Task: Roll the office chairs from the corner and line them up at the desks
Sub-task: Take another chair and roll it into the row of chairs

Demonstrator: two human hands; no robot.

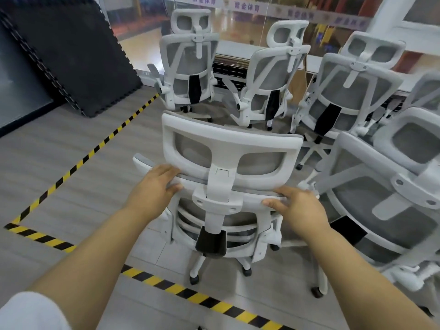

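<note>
Both hands are on the chair [228, 148] right in front of me. My left hand [154, 184] is curled over the top rail of its backrest, thumb tucked under, and my right hand [300, 208] grips the same rail on the other side of the headrest post. The chair faces away from me, its casters [194, 279] sitting just past the striped floor tape [181, 290].

Here's the trouble: the neighbouring chair [392, 198] on my right is just beside mine. Its white base legs reach in towards my chair's, so a straight shove could lock the two bases together.

Ahead, three more chairs [273, 75] stand backs to me along the bench [234, 50]. From this angle I can't tell whether any gap between them is wide enough, so I could ram an armrest.

I'm also holding high on the backrest. If a caster snags, the chair may tip forward instead of rolling.
</note>
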